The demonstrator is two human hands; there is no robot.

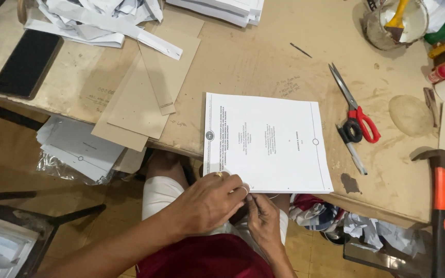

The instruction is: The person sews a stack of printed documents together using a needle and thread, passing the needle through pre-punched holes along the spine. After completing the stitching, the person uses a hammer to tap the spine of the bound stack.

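A thick stack of white sheets (266,141) lies on the surface (253,62), its printed top page facing up and its near edge hanging slightly over the surface's front edge. Both hands meet at that near edge, close to the stack's near-left corner. The left hand (207,203) comes in from the left, knuckles up, a ring on one finger, its fingers curled and pinched against the edge of the stack. The right hand (263,221) rises from below, fingertips drawn together just under the same edge, touching the left hand's fingers. A thin pale thread seems to run between them, but it is too fine to say which grip has it; whether either grip truly closes on anything cannot be told.

Right of the stack, red-handled scissors (354,110) lie shut, with a pen (352,150) just beside their handles. A hammer (441,195) with an orange shaft rests at the right front corner. Brown card pieces (145,98) overlap left of the stack, reaching the front edge. A black phone (27,63) sits at the far left edge, and paper offcuts (104,23) pile along the back. A pot (395,23) with a brush stands at the back right.
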